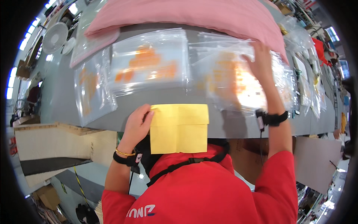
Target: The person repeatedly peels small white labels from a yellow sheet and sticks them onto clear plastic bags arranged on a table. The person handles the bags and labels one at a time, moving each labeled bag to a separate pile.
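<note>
My left hand (pixel 139 123) pinches the upper left corner of a folded yellow paper sheet (pixel 179 131), which lies over the near edge of the grey table (pixel 195 100). My right hand (pixel 260 61) is raised over a stack of clear plastic bags with orange print (pixel 226 72); its fingers are apart and blurred, near the bags' upper edge. Whether the fingertips touch the bags cannot be told. Left of that stack lies another pile of clear printed bags (pixel 148 61), and a further bag (pixel 92 86) rests at an angle beyond it.
A pink cloth item (pixel 181 14) spans the table's far side. A white fan (pixel 55 37) stands at the far left. Clear plastic packages (pixel 304 81) lie at the right. Below the table edge are a wooden-edged panel (pixel 56 142) at left and cardboard (pixel 243 156) at right.
</note>
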`<move>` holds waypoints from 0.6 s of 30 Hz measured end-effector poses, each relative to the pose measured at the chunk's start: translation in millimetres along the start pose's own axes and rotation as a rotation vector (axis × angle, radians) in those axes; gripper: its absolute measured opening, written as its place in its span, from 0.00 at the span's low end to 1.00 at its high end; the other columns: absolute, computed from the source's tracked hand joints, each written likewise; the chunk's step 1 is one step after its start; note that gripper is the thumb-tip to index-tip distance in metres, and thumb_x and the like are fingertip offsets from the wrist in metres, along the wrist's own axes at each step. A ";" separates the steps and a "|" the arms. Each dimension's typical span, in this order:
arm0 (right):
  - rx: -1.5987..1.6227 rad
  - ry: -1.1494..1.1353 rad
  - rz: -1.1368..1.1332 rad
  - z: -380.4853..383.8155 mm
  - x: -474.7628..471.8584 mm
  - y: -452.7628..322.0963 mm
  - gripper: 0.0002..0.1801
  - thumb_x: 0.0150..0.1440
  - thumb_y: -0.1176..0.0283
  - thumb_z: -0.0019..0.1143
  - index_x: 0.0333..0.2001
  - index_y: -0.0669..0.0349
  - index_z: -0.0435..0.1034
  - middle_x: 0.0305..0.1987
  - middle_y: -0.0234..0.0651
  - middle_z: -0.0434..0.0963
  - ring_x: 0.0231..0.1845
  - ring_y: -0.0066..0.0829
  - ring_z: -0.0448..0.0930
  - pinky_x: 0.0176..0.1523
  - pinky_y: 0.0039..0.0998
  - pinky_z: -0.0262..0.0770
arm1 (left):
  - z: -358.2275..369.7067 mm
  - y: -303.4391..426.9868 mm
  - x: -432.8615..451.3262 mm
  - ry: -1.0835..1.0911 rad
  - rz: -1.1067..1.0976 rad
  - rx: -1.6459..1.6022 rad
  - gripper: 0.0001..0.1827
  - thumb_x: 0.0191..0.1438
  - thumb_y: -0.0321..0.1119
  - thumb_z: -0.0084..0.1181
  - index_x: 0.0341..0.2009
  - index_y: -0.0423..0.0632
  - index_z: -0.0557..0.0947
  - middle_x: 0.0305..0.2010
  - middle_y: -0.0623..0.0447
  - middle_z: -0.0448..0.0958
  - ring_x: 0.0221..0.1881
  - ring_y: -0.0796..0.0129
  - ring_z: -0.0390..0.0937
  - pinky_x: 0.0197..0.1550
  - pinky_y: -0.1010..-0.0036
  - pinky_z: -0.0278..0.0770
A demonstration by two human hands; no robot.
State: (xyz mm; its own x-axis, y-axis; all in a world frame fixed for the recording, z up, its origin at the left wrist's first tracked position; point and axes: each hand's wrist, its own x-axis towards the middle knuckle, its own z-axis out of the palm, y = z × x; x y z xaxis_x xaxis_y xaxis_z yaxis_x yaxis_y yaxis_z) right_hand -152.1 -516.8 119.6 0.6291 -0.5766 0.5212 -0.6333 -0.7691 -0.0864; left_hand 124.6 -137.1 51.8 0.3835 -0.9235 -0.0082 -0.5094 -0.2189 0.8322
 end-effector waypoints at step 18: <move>0.423 -0.656 -0.314 1.4 -96.3 -157.8 0.38 0.51 0.58 0.77 0.62 0.60 0.71 0.62 0.44 0.74 0.66 0.47 0.72 0.67 0.44 0.72 | 46.7 53.7 13.9 -0.164 0.501 0.698 0.35 0.51 0.33 0.66 0.64 0.37 0.74 0.63 0.37 0.71 0.67 0.41 0.68 0.76 0.45 0.60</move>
State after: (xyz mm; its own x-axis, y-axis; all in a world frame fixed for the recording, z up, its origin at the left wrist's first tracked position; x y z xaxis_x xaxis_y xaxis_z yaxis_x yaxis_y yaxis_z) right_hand -112.2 -340.3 81.9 0.9650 -0.2618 -0.0136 -0.2453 -0.8836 -0.3987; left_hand 66.6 -176.4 70.5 -0.0998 -0.9846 0.1435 -0.9642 0.1313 0.2302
